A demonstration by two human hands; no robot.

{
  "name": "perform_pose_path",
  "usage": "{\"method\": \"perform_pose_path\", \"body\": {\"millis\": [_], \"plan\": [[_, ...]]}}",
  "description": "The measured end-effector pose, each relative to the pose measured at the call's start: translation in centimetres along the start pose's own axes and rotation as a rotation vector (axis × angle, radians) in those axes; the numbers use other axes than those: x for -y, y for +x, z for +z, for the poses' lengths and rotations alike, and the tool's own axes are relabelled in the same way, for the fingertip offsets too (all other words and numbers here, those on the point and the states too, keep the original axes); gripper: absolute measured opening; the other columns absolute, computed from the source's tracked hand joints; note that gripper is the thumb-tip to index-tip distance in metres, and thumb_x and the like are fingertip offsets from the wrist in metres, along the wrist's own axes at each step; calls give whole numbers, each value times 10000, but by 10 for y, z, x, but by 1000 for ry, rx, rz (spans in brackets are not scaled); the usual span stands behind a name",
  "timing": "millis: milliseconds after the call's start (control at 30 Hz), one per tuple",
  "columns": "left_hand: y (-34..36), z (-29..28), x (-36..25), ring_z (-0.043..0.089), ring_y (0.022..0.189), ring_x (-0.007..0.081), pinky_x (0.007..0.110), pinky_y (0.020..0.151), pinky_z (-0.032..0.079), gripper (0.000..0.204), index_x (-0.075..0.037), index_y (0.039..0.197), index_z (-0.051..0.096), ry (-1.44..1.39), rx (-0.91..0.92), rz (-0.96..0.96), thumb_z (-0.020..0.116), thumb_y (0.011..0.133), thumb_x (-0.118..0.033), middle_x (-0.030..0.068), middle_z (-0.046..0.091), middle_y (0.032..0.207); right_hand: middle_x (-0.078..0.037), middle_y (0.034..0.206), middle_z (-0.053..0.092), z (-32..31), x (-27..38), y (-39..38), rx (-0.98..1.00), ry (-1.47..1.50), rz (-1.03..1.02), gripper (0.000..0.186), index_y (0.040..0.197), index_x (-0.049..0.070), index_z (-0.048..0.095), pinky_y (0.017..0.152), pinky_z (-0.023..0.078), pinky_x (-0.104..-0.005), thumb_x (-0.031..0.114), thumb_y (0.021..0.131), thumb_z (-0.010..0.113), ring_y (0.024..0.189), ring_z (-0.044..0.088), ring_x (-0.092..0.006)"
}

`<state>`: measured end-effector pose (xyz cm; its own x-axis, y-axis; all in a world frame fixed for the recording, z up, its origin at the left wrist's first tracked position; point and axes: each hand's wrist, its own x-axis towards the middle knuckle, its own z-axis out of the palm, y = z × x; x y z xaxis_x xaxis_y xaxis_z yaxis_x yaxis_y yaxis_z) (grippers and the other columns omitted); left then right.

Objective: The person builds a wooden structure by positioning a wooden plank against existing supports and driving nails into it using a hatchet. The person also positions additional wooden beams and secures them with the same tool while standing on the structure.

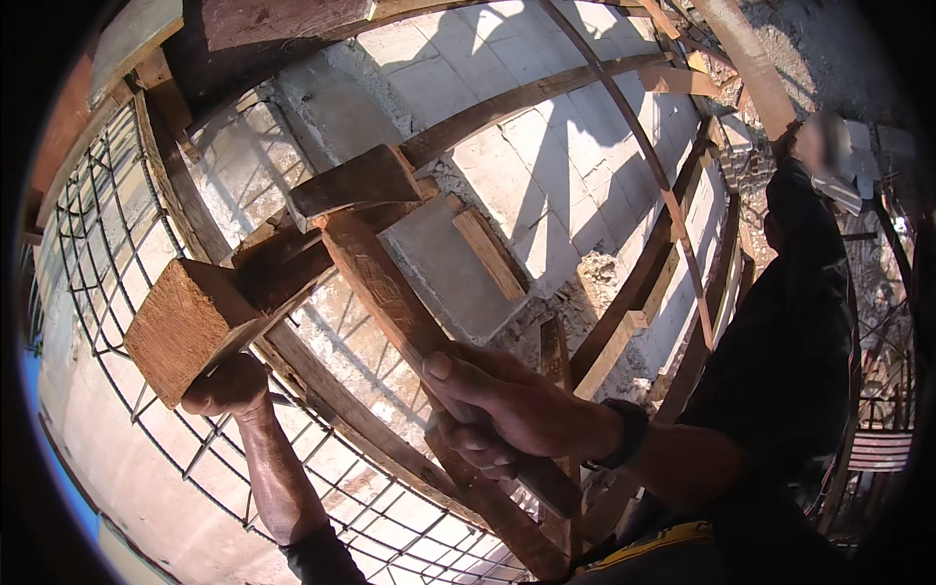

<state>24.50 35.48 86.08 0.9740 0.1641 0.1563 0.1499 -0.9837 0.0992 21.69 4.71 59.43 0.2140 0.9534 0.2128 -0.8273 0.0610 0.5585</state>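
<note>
While the left hand (229, 386) grips the timber (183, 327) from below, apparently to steady it, the right hand (512, 405) clasps a hammer (382, 292).

Peep the sunlit clutter around this building site, seriously.

Got a dark crisscross grid of steel bars (97, 255) curving down the left, plus pale flat masonry blocks (507, 185) striped with shadow. Also spotted a smooth grey rectangular slab (434, 258), a short light-brown wooden piece (489, 255) along its right side, crumbly whitish rubble (599, 270) nearby, and a long thin brown strip (667, 191) slanting across the blocks.
</note>
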Motion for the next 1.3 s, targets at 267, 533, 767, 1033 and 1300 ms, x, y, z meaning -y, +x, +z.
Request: {"method": "perform_pose_path", "body": {"millis": [267, 533, 767, 1033, 1300], "plan": [[-2, 42, -28, 465, 1321, 288, 486, 1111, 392, 872, -95, 1445, 383, -391, -349, -207, 587, 797, -641, 105, 464, 1403, 83, 599, 418, -150, 43, -65, -816, 321, -462, 423, 888, 203, 505, 407, 371, -247, 618, 941, 561, 451, 421, -49], [5, 60, -27, 427, 1352, 300, 488, 1147, 344, 912, -133, 1483, 347, -484, -346, -285, 609, 769, -636, 90, 452, 1419, 32, 631, 434, -19, 18, -26, 7, -112, -1, 414, 902, 144, 446, 414, 370, -231, 539, 1026, 446, 448, 395, -65], [4, 50, -27, 405, 1374, 305, 516, 1157, 320, 886, -149, 1493, 330, -322, -356, -164, 517, 811, -684, 97, 422, 1452, 78, 621, 409, -134, 37, -45, -862, 325, -516, 413, 898, 196, 485, 433, 367, -236, 601, 973, 512, 479, 426, -39], [5, 60, -29, 355, 1397, 291, 506, 1166, 295, 949, -167, 1506, 298, -272, -361, -153, 515, 792, -753, 87, 369, 1464, 60, 599, 425, -63, 1, -40, -221, 47, 82, 442, 943, 175, 508, 409, 352, -243, 616, 969, 501, 430, 393, -71], [-1, 46, -11, 410, 1350, 280, 486, 1123, 355, 848, -121, 1446, 340, -401, -275, -184, 530, 845, -688, 87, 405, 1414, 65, 613, 421, -70, 0, -5, -595, 310, -213, 446, 894, 177, 486, 394, 352, -241, 615, 947, 551, 432, 386, -62]]}}
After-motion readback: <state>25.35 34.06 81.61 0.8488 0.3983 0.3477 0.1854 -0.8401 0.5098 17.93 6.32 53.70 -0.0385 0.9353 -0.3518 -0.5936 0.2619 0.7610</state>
